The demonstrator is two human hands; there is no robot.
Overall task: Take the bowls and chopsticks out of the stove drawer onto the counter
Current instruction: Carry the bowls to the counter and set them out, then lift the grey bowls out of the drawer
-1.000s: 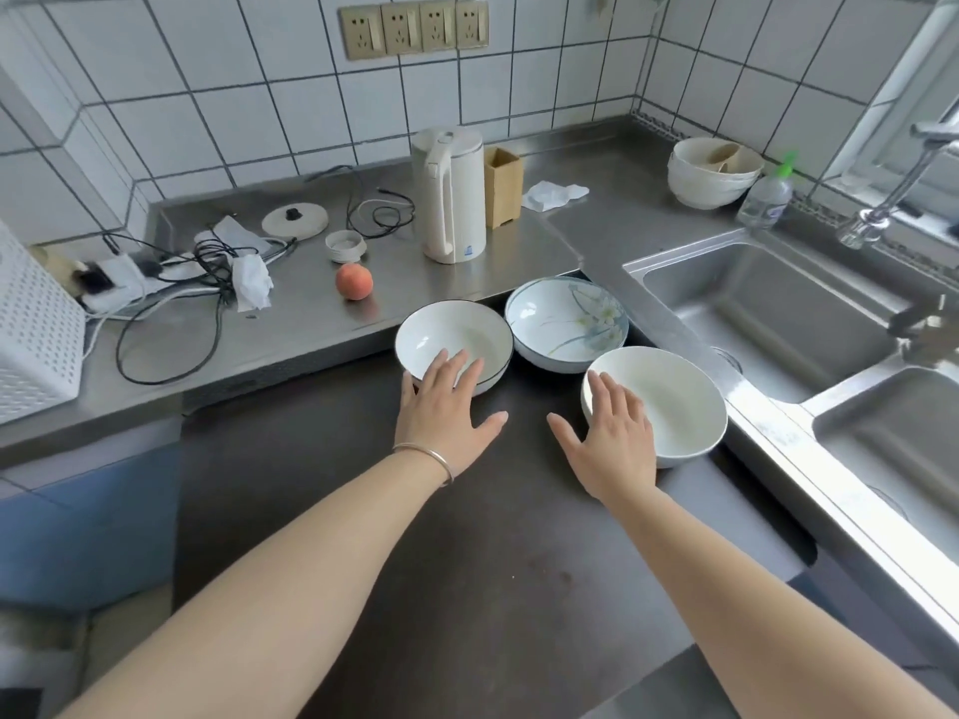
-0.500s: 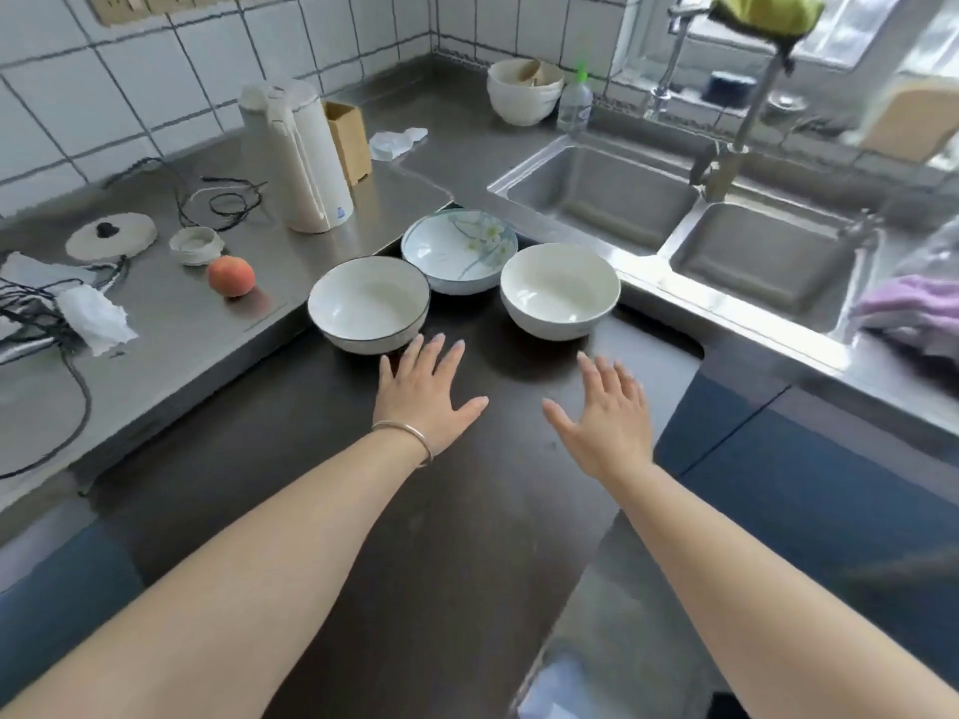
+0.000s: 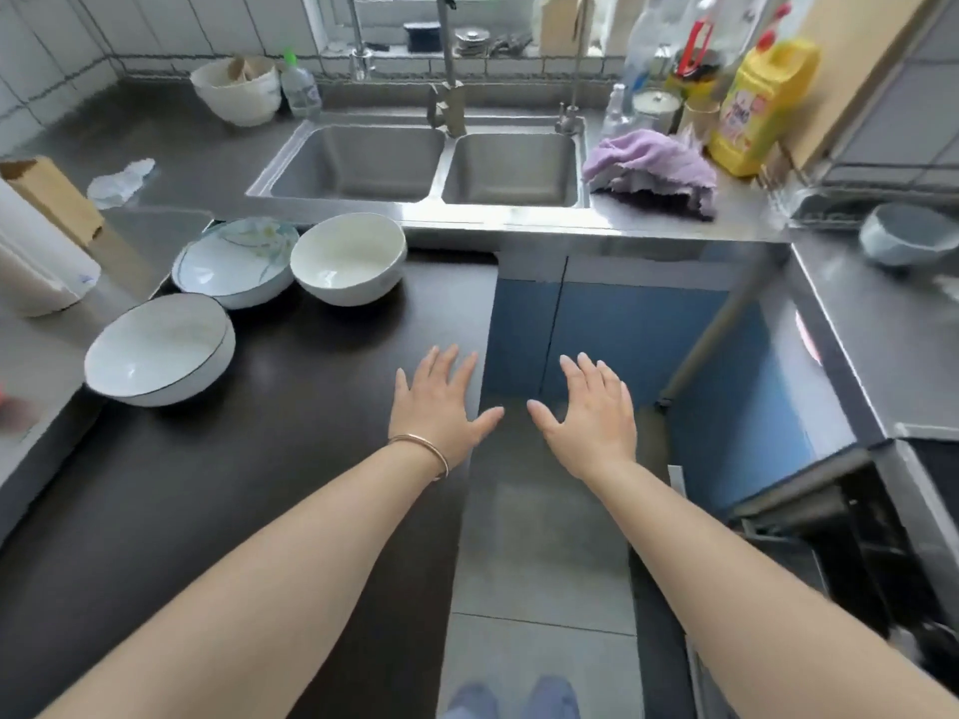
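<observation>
both hands are spread flat with fingers straight and hold nothing: the left hand (image 3: 441, 402) hangs over the edge of the dark counter (image 3: 218, 485), the right hand (image 3: 589, 407) over the floor in front of the blue cabinet doors (image 3: 612, 324). three bowls stand on the dark counter to the left: a dark-rimmed white bowl (image 3: 158, 350) nearest the camera, a flower-painted shallow bowl (image 3: 236, 262) behind it, and a plain white bowl (image 3: 347, 264) just beside that one, near the sink (image 3: 420, 163). no chopsticks show anywhere on the counter, so i judge that part of the task is not yet done. at the lower right a dark open compartment (image 3: 830, 552) sits under the steel worktop (probably the stove drawer, though its contents are too dark and blurred to tell). the step in hand looks like the turn toward that drawer for the next load. to do it well, the body should swing right and bend enough that the head looks into the drawer before either hand goes in, since the opening is dim and its front edge looks hard. chopsticks are best gathered as a bundle, pinched near the middle by one hand, tips level so none slide out; any bowl there should be lifted by rim and base. the open stretch of dark counter in front of the three bowls looks like a fair landing spot. a grey bowl (image 3: 905, 241) rests on the far right worktop, well apart.
</observation>
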